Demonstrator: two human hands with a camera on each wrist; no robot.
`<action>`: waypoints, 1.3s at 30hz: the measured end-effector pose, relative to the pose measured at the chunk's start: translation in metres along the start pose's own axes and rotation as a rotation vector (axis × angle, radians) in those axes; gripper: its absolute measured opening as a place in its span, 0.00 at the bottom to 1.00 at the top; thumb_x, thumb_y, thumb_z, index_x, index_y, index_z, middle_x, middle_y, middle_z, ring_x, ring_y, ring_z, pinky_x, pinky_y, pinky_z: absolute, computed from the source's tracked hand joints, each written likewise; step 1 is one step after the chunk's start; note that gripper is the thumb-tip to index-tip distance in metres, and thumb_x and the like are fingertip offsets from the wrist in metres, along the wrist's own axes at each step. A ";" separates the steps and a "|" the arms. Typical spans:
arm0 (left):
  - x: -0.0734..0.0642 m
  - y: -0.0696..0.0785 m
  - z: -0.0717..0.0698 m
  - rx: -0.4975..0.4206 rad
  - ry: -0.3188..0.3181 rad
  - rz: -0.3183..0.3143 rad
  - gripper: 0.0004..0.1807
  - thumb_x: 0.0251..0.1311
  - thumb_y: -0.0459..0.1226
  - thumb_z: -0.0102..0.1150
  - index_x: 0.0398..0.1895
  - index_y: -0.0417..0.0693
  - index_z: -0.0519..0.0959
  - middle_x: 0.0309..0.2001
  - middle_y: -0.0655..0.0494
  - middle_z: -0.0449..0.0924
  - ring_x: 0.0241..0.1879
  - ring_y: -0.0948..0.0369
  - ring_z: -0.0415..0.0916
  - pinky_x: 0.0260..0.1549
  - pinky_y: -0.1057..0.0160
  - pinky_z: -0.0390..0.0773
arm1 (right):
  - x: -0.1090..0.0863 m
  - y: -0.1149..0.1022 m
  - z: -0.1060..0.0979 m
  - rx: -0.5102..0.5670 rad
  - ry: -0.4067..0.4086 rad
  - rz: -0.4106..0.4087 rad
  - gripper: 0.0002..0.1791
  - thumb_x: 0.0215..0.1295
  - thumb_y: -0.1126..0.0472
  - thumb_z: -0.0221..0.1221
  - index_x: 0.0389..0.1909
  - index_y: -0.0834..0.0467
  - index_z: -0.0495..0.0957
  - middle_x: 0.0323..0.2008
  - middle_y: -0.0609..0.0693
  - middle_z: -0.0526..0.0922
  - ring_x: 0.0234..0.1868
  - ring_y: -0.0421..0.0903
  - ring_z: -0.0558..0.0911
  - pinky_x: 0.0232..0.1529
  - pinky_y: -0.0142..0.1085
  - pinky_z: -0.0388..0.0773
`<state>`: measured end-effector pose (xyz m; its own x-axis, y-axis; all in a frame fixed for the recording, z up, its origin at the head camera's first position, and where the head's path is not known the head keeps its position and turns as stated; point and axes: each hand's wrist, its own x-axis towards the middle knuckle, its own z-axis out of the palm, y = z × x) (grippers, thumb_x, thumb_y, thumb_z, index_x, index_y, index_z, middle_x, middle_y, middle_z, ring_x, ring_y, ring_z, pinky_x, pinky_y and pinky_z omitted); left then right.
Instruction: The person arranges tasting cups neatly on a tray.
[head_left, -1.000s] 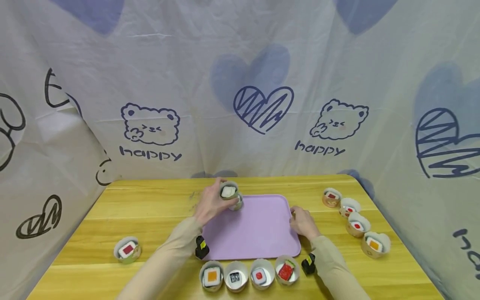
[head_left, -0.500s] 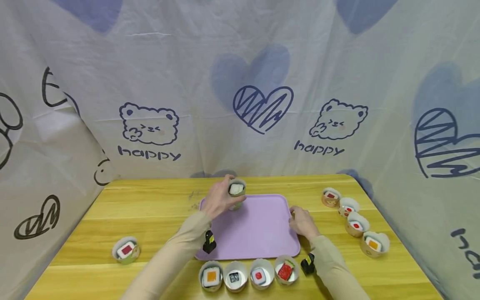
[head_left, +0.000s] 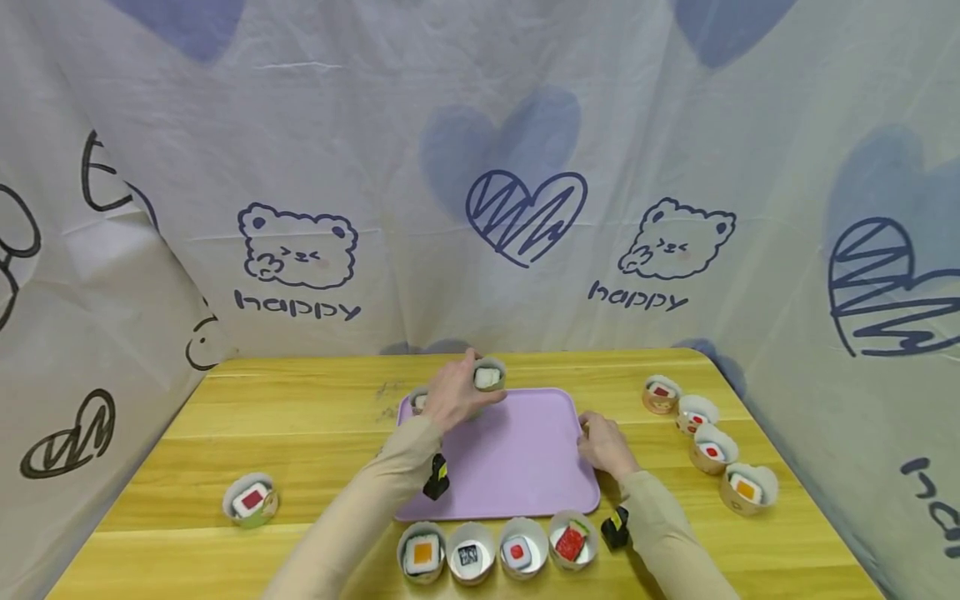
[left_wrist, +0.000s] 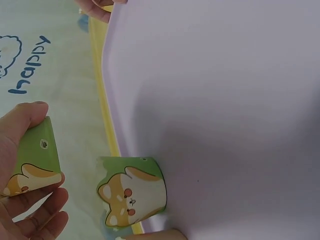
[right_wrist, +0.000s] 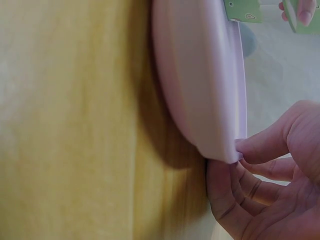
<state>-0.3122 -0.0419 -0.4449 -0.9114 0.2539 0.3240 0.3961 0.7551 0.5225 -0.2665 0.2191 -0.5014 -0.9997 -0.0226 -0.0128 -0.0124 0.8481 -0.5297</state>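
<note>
My left hand [head_left: 452,393] grips a green paper cup [left_wrist: 37,152] with a cartoon dog on its side, thumb on one side and fingers on the other. A whitish piece [head_left: 487,378] lies in this cup, raised over the far edge of the lilac tray [head_left: 525,458]. Another green dog cup [left_wrist: 134,192] stands on the tray, mostly hidden behind the left hand in the head view. At the tray's far left corner is a further cup [head_left: 417,408], partly covered by the hand. My right hand [right_wrist: 265,185] pinches the tray's right rim between thumb and fingers.
A front row of cups holds a strawberry-like piece [head_left: 572,542] and several sushi-like pieces [head_left: 424,553]. Several more cups [head_left: 711,454] line the wooden table's right side. One cup [head_left: 252,502] stands alone at left. A printed cloth [head_left: 412,250] hangs behind the table.
My left hand has moved right with the held cup, along the tray's far edge. The cup at the far left corner has come into view. The right hand has stayed at the rim.
</note>
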 end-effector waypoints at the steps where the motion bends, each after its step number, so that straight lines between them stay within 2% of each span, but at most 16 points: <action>1: 0.001 0.000 0.002 0.010 -0.003 -0.004 0.35 0.47 0.51 0.77 0.54 0.43 0.73 0.42 0.43 0.86 0.40 0.49 0.84 0.41 0.53 0.82 | 0.000 0.000 0.000 0.000 -0.002 0.001 0.19 0.64 0.69 0.54 0.54 0.71 0.76 0.35 0.60 0.84 0.32 0.50 0.77 0.39 0.45 0.79; 5: 0.004 0.002 0.009 0.041 -0.005 -0.019 0.35 0.47 0.51 0.77 0.53 0.44 0.73 0.40 0.44 0.86 0.38 0.49 0.84 0.37 0.54 0.81 | 0.000 0.001 0.001 -0.004 -0.003 0.002 0.19 0.64 0.69 0.54 0.54 0.71 0.76 0.36 0.60 0.84 0.33 0.50 0.77 0.40 0.46 0.79; 15: 0.010 0.004 0.021 0.109 -0.012 -0.036 0.36 0.45 0.54 0.77 0.51 0.44 0.73 0.38 0.45 0.86 0.36 0.50 0.83 0.34 0.56 0.81 | 0.000 0.002 0.001 -0.016 0.008 0.001 0.18 0.63 0.69 0.54 0.54 0.71 0.77 0.38 0.62 0.85 0.35 0.52 0.79 0.42 0.49 0.80; 21: 0.016 0.007 0.028 0.173 -0.036 -0.041 0.37 0.44 0.57 0.78 0.50 0.45 0.74 0.36 0.46 0.85 0.34 0.52 0.82 0.34 0.58 0.79 | 0.001 0.001 -0.001 -0.007 -0.006 0.005 0.18 0.64 0.69 0.54 0.54 0.71 0.76 0.36 0.60 0.84 0.33 0.51 0.78 0.39 0.46 0.79; 30: 0.020 0.010 0.040 0.257 -0.083 -0.074 0.37 0.44 0.59 0.76 0.51 0.45 0.76 0.41 0.47 0.85 0.42 0.51 0.81 0.50 0.54 0.77 | 0.000 -0.001 -0.001 0.004 -0.016 0.011 0.19 0.65 0.69 0.54 0.55 0.71 0.75 0.34 0.59 0.83 0.31 0.49 0.77 0.35 0.42 0.77; 35: 0.020 0.010 0.045 0.276 -0.088 -0.101 0.37 0.44 0.59 0.76 0.51 0.46 0.77 0.43 0.44 0.85 0.47 0.47 0.79 0.50 0.52 0.77 | 0.000 -0.002 -0.002 0.013 -0.023 0.017 0.19 0.66 0.69 0.53 0.56 0.71 0.75 0.35 0.59 0.82 0.31 0.49 0.77 0.35 0.42 0.78; 39: 0.020 0.010 0.050 0.313 -0.094 -0.076 0.37 0.44 0.60 0.75 0.51 0.45 0.78 0.44 0.44 0.85 0.48 0.46 0.80 0.54 0.50 0.75 | -0.001 -0.002 -0.002 0.013 -0.027 0.025 0.19 0.66 0.69 0.53 0.56 0.70 0.75 0.33 0.58 0.82 0.31 0.49 0.77 0.34 0.41 0.77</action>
<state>-0.3318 0.0006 -0.4729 -0.9491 0.2333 0.2117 0.2862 0.9193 0.2700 -0.2654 0.2183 -0.4986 -0.9987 -0.0163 -0.0491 0.0128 0.8418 -0.5397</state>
